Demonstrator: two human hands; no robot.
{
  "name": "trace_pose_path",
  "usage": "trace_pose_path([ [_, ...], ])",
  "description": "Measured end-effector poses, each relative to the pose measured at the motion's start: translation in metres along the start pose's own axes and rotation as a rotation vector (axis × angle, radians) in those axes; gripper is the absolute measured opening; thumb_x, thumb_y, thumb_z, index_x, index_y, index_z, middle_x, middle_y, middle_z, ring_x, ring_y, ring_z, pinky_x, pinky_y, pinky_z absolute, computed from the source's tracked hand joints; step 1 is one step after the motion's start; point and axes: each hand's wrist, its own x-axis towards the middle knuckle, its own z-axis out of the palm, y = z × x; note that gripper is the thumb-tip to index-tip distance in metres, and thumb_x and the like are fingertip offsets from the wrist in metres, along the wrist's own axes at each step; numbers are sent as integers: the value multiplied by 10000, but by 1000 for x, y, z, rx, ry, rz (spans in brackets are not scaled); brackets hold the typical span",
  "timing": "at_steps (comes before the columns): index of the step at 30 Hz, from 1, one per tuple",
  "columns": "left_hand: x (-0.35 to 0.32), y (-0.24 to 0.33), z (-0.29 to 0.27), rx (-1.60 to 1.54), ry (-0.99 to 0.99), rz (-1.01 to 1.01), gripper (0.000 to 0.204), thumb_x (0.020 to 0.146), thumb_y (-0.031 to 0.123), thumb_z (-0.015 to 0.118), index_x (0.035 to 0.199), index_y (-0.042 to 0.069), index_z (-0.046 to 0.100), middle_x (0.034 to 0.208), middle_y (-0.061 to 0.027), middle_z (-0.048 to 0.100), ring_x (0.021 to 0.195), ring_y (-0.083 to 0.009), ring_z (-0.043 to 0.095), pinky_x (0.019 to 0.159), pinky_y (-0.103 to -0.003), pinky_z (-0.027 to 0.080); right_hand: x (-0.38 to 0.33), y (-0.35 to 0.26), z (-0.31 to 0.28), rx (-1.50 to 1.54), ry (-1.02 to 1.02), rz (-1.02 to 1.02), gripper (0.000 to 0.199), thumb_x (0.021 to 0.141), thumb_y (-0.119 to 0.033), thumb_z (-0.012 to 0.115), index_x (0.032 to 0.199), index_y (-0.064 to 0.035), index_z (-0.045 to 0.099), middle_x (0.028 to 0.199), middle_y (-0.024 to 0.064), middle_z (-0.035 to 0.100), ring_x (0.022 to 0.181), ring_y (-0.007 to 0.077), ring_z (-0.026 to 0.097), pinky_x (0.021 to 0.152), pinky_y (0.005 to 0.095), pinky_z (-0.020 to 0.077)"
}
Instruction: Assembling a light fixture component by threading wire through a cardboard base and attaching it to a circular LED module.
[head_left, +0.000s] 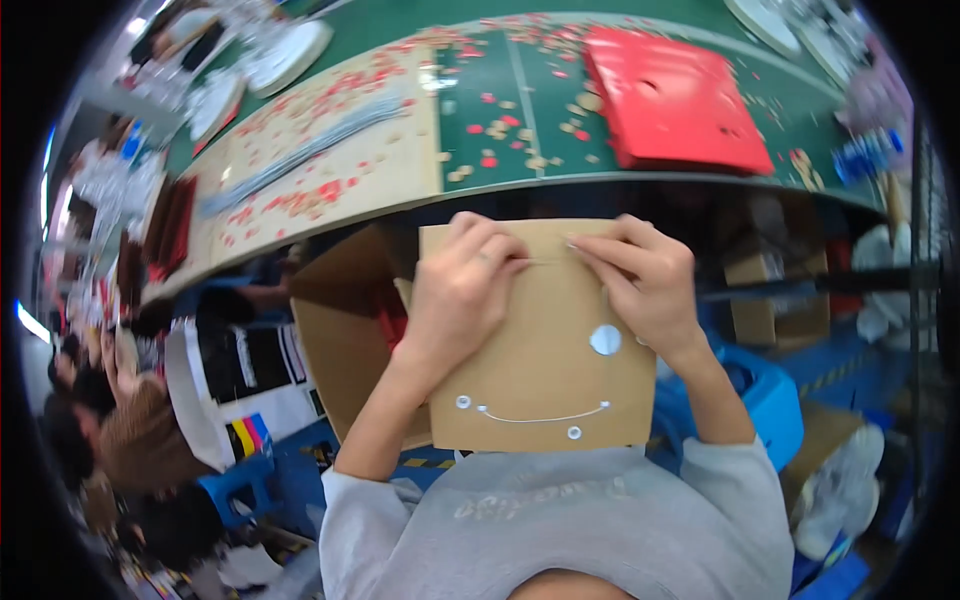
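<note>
A flat brown kraft-paper bag or panel (545, 330) lies before my chest. Along its lower part a thin white cord (540, 420) curves between two small fastened ends. Small white ring-shaped eyelets (463, 402) and a larger pale round spot (605, 340) show on it. Near the upper edge my left hand (468, 275) is closed, its fingertips pinching one end of a faint pale cord. My right hand (645, 275) pinches the other side, with a small whitish bit at its fingertips. The exact hold is partly hidden by the fingers.
Across the front, a green table (470, 110) bears a stack of red bags (670, 100), scattered punched-out dots and a bundle of grey cords (310, 150). An open cardboard box (340, 320) stands to the left. A blue plastic stool (750, 395) is at the right.
</note>
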Motion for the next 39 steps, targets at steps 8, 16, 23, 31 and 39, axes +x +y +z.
trace_pose_path([
  [8,11,8,17,-17,9,-5,163,714,-92,765,812,-14,662,790,-79,652,747,-225,620,626,-311,491,0,16,3,44,29,-16,139,764,22,772,894,-26,778,767,80,683,674,212,654,588,302,516],
  [16,12,14,22,2,31,-65,166,736,-60,780,872,3,709,792,-79,651,711,-214,617,620,-313,496,8,23,-3,84,-41,-78,143,733,23,791,865,-32,785,776,83,698,691,207,668,597,286,526],
  [23,19,19,20,-54,-28,-56,151,731,-72,748,833,6,667,780,-114,605,735,-303,598,630,-384,493,3,25,-7,101,-29,-61,168,720,-13,818,882,-33,779,799,101,701,733,262,689,644,343,560],
  [31,16,23,15,-42,-36,-25,149,719,-80,769,786,-2,661,703,-99,569,675,-248,575,592,-350,460,1,26,0,216,-43,-75,108,767,-85,791,866,-47,772,803,101,705,731,265,687,671,349,556],
  [39,38,9,0,-209,-341,-125,113,754,-22,790,794,-19,685,699,-86,585,603,-184,618,567,-299,525,-3,21,-6,227,-86,-48,79,787,-65,794,850,-29,764,852,76,695,724,223,689,640,305,552],
])
